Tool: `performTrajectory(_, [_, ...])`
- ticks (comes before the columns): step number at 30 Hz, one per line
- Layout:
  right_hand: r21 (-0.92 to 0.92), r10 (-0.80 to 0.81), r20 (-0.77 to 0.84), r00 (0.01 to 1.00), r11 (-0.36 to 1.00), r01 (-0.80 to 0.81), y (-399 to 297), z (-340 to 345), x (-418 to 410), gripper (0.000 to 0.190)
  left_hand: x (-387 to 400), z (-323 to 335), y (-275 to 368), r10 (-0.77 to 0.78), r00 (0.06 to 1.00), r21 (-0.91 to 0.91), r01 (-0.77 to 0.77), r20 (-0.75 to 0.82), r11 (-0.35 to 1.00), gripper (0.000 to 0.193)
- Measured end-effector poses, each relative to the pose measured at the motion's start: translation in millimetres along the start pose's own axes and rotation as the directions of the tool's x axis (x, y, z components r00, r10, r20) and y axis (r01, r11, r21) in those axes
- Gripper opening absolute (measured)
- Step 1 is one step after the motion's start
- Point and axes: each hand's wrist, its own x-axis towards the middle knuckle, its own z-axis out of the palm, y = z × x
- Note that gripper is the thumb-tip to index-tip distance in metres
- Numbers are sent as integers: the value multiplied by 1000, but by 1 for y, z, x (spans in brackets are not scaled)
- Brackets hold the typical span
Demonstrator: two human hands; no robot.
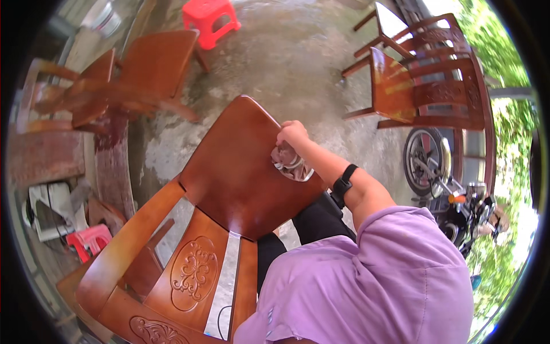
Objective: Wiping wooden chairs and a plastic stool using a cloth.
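My right hand point(293, 133) is closed on a bunched, dull pink and grey cloth point(293, 163) at the side edge of a wooden chair's seat point(245, 159). The cloth lies against the glossy brown seat, and my fingers are partly hidden from above. A black band with a small device point(342, 187) circles my right forearm. The chair's backrest point(195, 273), with carved scrollwork on its slats, reaches toward the lower left. My left hand is out of view; the purple shirt covers the lower part of the picture.
More wooden chairs stand at the left point(150, 64) and right point(395, 90). A red plastic stool point(210, 19) is on the concrete floor point(275, 60) ahead. A motorcycle point(451, 206) is parked at the right. Lower left, a smaller red stool point(90, 241) sits by assorted items.
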Motion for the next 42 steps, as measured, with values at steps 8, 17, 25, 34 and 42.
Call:
performTrajectory(8, [540, 89, -159, 983, 842, 11, 89, 8, 32, 57, 116, 87, 92, 141, 864, -52, -132, 484, 990, 70])
performTrajectory(17, [896, 323, -217, 921, 440, 56, 123, 11, -1, 69, 195, 182, 200, 254, 557, 10, -427, 791, 904, 64])
performTrajectory(25, [958, 607, -272, 747, 240, 155, 138, 31, -60, 74, 178, 310, 297, 250, 198, -104, -547, 948, 831, 49])
performTrajectory(34, [954, 905, -147, 399, 23, 300, 214, 94, -111, 33, 68, 519, 347, -40, -223, -163, -814, 974, 558, 54])
performTrajectory(42, [804, 942, 222, 252, -323, 499, 233, 126, -133, 13, -151, 623, 347, -250, -489, -383, -845, 836, 373, 51])
